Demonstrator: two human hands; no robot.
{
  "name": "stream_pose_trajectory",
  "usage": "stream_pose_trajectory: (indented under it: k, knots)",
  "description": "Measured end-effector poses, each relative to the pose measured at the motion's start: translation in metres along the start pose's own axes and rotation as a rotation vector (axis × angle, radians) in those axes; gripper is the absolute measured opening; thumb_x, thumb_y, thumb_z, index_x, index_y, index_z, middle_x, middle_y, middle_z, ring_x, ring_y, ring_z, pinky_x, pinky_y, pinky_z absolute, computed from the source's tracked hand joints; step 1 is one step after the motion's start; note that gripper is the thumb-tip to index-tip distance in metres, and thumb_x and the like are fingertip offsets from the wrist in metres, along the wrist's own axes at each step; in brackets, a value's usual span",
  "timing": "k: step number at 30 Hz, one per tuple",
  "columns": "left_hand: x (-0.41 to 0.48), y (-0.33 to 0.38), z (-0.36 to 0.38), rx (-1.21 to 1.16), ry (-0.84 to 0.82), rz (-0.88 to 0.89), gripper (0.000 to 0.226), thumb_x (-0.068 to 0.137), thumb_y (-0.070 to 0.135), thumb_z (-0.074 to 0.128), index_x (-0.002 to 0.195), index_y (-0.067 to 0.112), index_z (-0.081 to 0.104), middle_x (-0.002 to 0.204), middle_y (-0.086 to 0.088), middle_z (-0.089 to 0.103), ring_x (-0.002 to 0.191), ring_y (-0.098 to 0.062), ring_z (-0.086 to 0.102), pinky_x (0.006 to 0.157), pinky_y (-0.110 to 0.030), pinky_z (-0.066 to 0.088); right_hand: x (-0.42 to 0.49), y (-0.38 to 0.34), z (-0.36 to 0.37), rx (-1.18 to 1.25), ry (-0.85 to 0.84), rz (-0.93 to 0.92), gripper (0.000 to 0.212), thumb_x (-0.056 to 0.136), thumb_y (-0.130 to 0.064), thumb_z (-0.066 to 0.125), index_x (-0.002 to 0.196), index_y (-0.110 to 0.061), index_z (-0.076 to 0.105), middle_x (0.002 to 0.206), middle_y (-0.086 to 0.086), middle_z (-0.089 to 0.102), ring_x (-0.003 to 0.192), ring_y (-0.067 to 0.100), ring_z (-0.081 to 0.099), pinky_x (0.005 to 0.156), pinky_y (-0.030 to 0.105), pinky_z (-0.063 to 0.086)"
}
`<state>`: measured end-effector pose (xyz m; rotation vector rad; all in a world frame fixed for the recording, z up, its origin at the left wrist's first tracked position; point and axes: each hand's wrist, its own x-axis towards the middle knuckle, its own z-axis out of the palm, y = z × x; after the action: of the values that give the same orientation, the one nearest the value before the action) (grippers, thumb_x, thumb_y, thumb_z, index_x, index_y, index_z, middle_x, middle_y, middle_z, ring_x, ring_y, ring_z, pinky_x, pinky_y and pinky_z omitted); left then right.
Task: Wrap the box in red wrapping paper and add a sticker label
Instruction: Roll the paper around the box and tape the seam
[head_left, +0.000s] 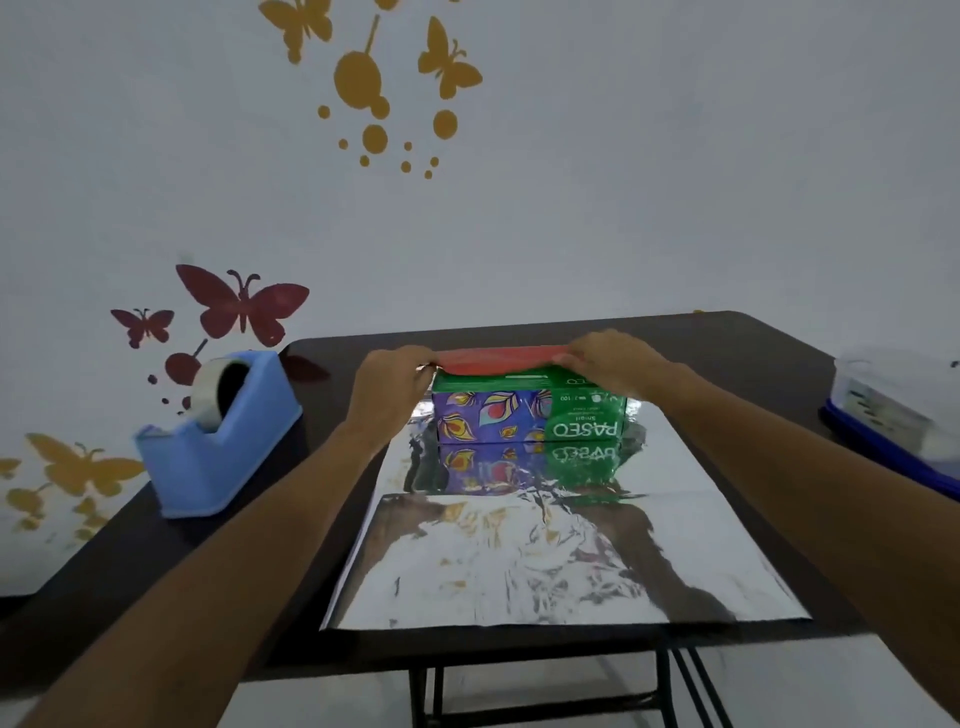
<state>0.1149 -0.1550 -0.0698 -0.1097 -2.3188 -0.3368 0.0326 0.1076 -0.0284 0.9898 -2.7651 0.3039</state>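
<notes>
Where the wrapping paper (550, 545) lies silver side up across the middle of the table (727, 343), your box (530, 415) stands on its far part, toward the table's far edge. It is a tissue box — green at the right end with "PASEO" in white, seen upside down from where you stand, and "Small" in finer print beside it; the rest of the near face is purple with a leaf pattern. The foil mirrors that face just below it. The paper's far flap (498, 361) shows its red side, drawn up and over the box's top.

Your left hand (387, 387) is closed on the flap's left corner, pinching it at the box's top left edge. Your right hand (613, 364) lies over the flap's right end with fingers curled down onto the box top, pressing or gripping the red edge there — which of the two you cannot tell. The near edge of the paper reaches almost to the table's near edge.

Near the table's left edge sits a blue tape dispenser (218, 447) holding a roll of clear tape (215, 389). At the right edge stands a clear plastic container (898, 410) with a blue rim; its contents are blurred and cannot be made out. Behind the table, the wall (675, 156) carries butterfly decals (244, 304) in dark red and yellow.
</notes>
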Motion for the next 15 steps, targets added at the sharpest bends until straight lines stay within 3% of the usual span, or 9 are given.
stream_pose_trajectory:
  k: [2,5,7,12,15]
  knots:
    - [-0.001,0.003,0.000,0.041,-0.028,0.007,0.021,0.088,0.008,0.059,0.102,0.014,0.073,0.096,-0.004,0.074,0.082,-0.027,0.067,0.073,-0.033,0.050,-0.009,-0.001,0.003,0.113,-0.036,0.016,0.058,0.092,-0.058,0.035,0.115,-0.012,0.062,0.083,0.008,0.063,0.073,0.022,0.059,0.067,0.030,0.045]
    - [-0.001,0.006,-0.002,0.064,-0.098,-0.007,0.022,0.089,0.004,0.055,0.100,0.010,0.073,0.099,-0.006,0.073,0.085,-0.029,0.067,0.075,-0.034,0.049,-0.019,0.000,0.008,0.055,-0.047,-0.029,0.069,0.082,-0.065,0.047,0.134,-0.019,0.049,0.125,0.006,0.061,0.107,0.025,0.059,0.090,0.035,0.044]
    - [-0.001,0.008,-0.006,0.060,-0.164,-0.033,0.026,0.090,0.003,0.051,0.103,0.011,0.072,0.102,-0.006,0.073,0.091,-0.028,0.066,0.079,-0.034,0.049,-0.022,0.001,0.011,0.013,-0.079,-0.062,0.074,0.080,-0.062,0.056,0.139,-0.021,0.042,0.139,0.001,0.050,0.123,0.024,0.050,0.102,0.038,0.039]
    - [0.011,0.033,-0.027,0.120,-0.312,-0.051,0.039,0.087,0.006,0.057,0.124,0.015,0.061,0.129,-0.004,0.060,0.118,-0.025,0.055,0.100,-0.034,0.040,-0.023,0.004,0.019,-0.013,-0.076,-0.056,0.064,0.087,-0.044,0.060,0.143,-0.024,0.037,0.146,-0.004,0.042,0.130,0.024,0.045,0.105,0.041,0.037]
    - [0.014,0.060,-0.026,-0.039,-0.583,-0.045,0.072,0.083,0.034,0.069,0.145,0.025,0.035,0.149,0.002,0.040,0.136,-0.020,0.037,0.111,-0.036,0.028,-0.026,0.000,0.017,-0.051,-0.049,-0.066,0.062,0.088,-0.042,0.058,0.143,-0.024,0.037,0.147,-0.005,0.040,0.129,0.024,0.045,0.106,0.040,0.034]
